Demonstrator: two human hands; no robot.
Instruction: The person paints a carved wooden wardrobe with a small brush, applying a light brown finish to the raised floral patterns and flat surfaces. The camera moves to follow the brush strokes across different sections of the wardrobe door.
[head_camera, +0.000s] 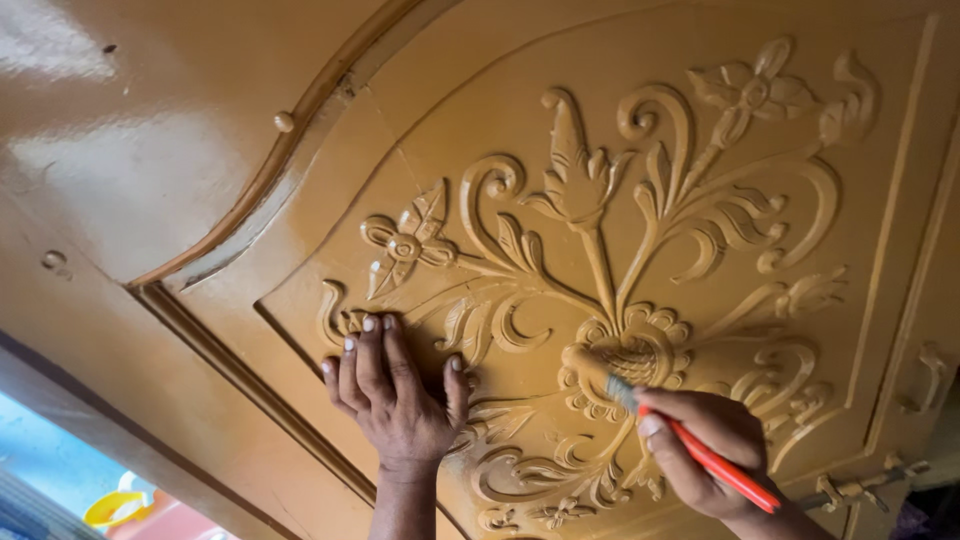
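From the head camera, the left hand (395, 395) lay flat, fingers spread, on the carved door (620, 250) at seven o'clock. At five o'clock the right hand (705, 450) gripped a red-handled brush (640, 400), its bristles touching the carving's centre.

Two bare hands and forearms in view, no sleeves, gloves, rings or watch visible. Left hand (395, 395) at 7 o'clock: short, pale fingernails, knuckle creases showing. Right hand (705, 450) at 5 o'clock: short thumbnail visible; wrist cut off by frame edge.
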